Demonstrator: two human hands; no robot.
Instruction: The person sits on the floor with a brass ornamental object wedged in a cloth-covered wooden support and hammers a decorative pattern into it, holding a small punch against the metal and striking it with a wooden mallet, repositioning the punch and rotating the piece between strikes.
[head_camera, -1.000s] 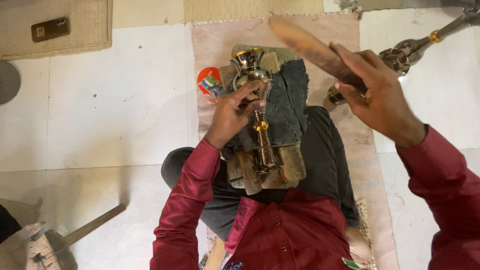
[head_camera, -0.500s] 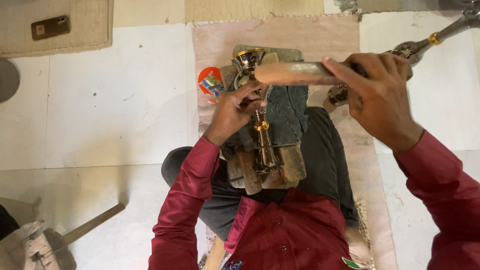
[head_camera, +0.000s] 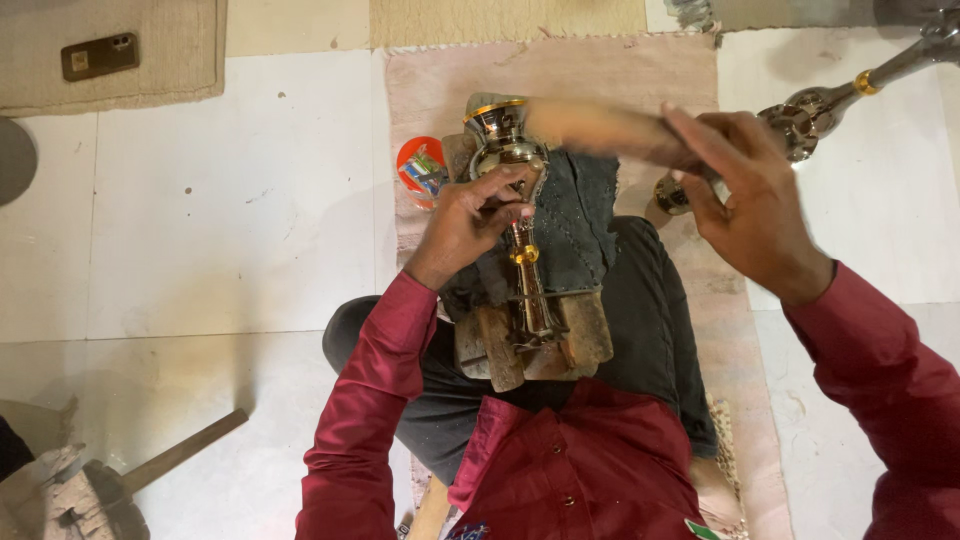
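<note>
Left hand (head_camera: 470, 215) comes up from a bent arm in a red sleeve and reaches onto the shiny metal stand (head_camera: 512, 210), which lies along the person's lap. Its fingers curl around the thin neck of the stand, just under the cup-shaped top with the gold rim, and pinch it tight. The wrist is bent a little, and the back of the hand faces the camera.

Far to the left, a dark phone (head_camera: 98, 56) lies on a tan mat (head_camera: 150, 70), well apart from the hands. Low in the left corner, a hammer with a wooden handle (head_camera: 175, 455) rests on the white floor (head_camera: 200, 220). Just beside the left hand sits a small round orange tin (head_camera: 420, 168) on a pink rug (head_camera: 590, 70).

Under the stand is a dark cloth (head_camera: 580, 230) over some wooden blocks (head_camera: 580, 340) (the stand's lower end rests there, between the knees).

Right hand (head_camera: 750, 210) is raised on the other side, arm bent, fingers wrapped shut around one end of a wooden stick (head_camera: 590, 128). The stick is blurry and points left, with its far end just over the top of the stand. I cannot tell if it touches the metal.

Behind the right hand, another shiny metal piece (head_camera: 830, 100) lies on the floor, slanting up to the top right corner.
</note>
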